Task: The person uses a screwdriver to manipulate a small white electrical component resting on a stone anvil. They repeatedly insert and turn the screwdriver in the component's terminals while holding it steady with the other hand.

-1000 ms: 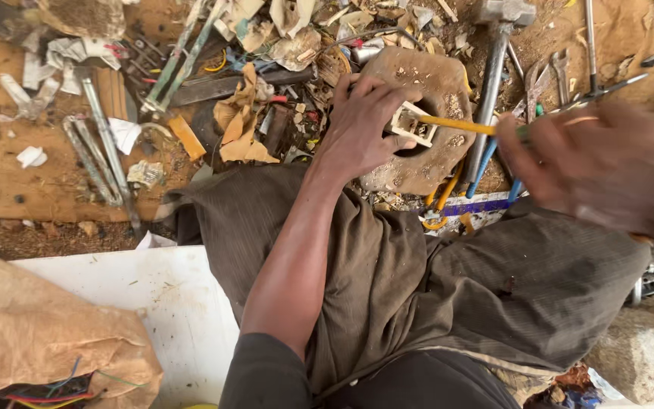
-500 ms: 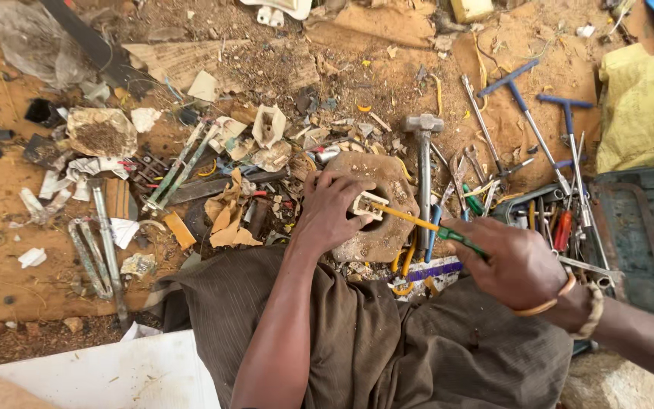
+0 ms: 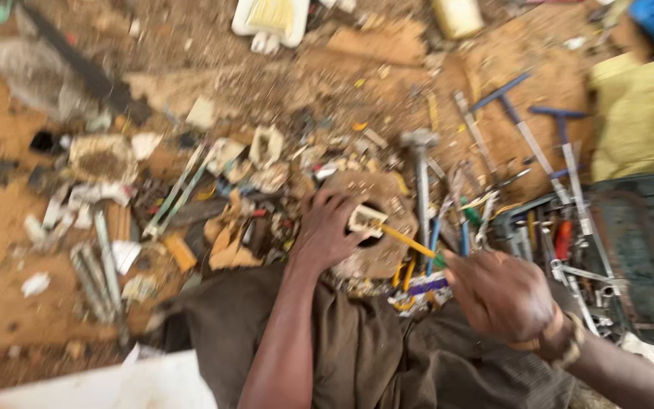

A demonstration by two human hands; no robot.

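My left hand (image 3: 327, 231) grips a small white plastic part (image 3: 365, 220) and presses it against a round worn wooden block (image 3: 376, 254) on the ground. My right hand (image 3: 502, 294) is closed on a screwdriver (image 3: 409, 242) with a yellow shaft and a green handle; its tip touches the white part. A bracelet sits on my right wrist. My lap, in brown cloth (image 3: 357, 356), fills the lower middle of the view.
A hammer (image 3: 421, 178) stands just right of the block. Blue-handled T-wrenches (image 3: 527, 140) and several tools lie at right by a dark crate (image 3: 637, 250). Metal rods (image 3: 100, 265), scraps and cardboard litter the dirt at left. A yellow sack (image 3: 641, 113) lies top right.
The view has drawn back and tilted up, showing more ground beyond. My right hand has come lower and nearer the block, screwdriver still on the white part. The left hand keeps its hold.
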